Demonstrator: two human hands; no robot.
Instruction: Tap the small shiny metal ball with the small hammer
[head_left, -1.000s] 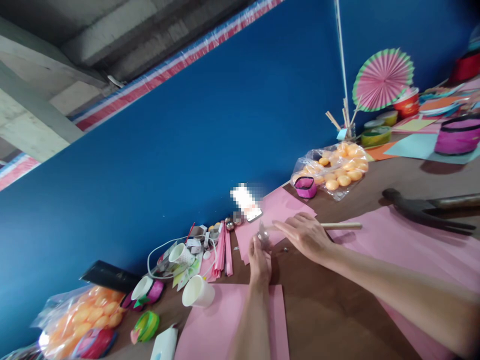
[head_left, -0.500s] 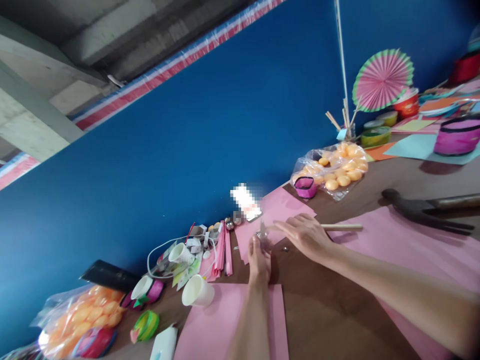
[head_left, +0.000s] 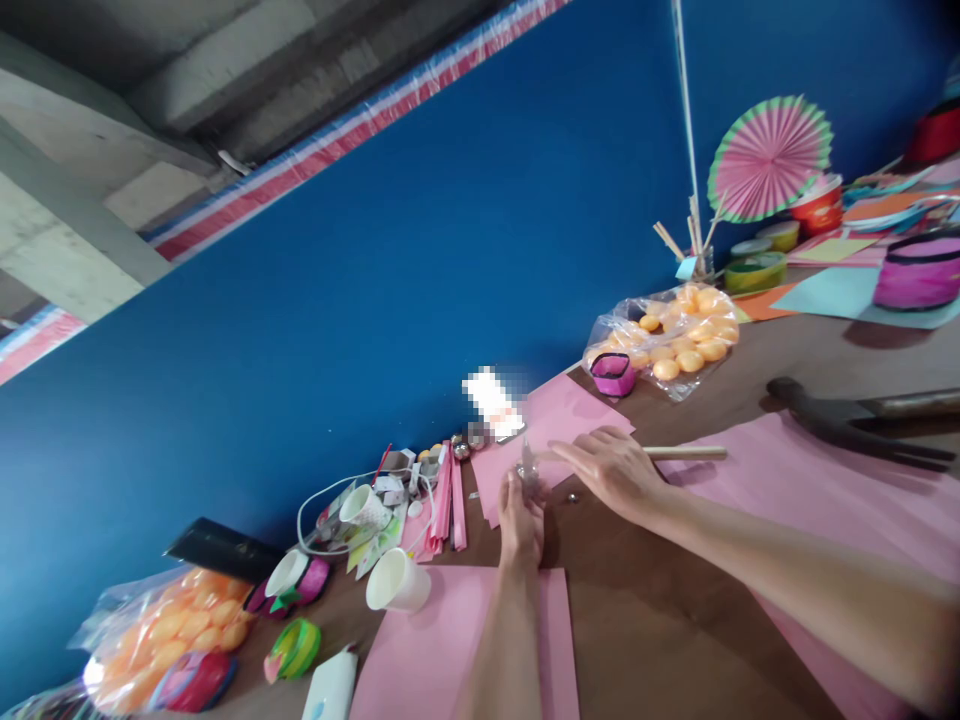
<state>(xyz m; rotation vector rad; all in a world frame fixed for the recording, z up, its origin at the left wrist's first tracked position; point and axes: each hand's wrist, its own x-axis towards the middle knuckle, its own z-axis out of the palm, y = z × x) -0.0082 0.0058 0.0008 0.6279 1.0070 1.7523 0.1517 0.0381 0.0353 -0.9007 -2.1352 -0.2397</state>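
My left hand (head_left: 520,520) is closed, thumb and fingers around a small shiny silver piece (head_left: 527,472), rounded below with a narrow part pointing up; its exact kind is too small to tell. To its right, my right hand (head_left: 611,470) has its fingers closed over a pale wooden stick (head_left: 690,454). The stick's thick end sticks out behind the palm, and its front end points at the silver piece; whether they touch I cannot tell. Beneath both hands lie pink paper (head_left: 581,412) and the brown tabletop (head_left: 630,600). A tiny metal bit (head_left: 573,498) rests between the hands.
A hammer (head_left: 832,420) lies on pink paper at right. Behind are a phone (head_left: 495,405), silver balls (head_left: 460,449) and a bag of orange balls (head_left: 682,340). A white cup (head_left: 397,582) stands on pink paper left of my forearm. A blue wall (head_left: 337,300) borders the table.
The whole view has shifted very slightly to the right. Both hands keep nearly the same pose, still closed on the silver piece and the stick.
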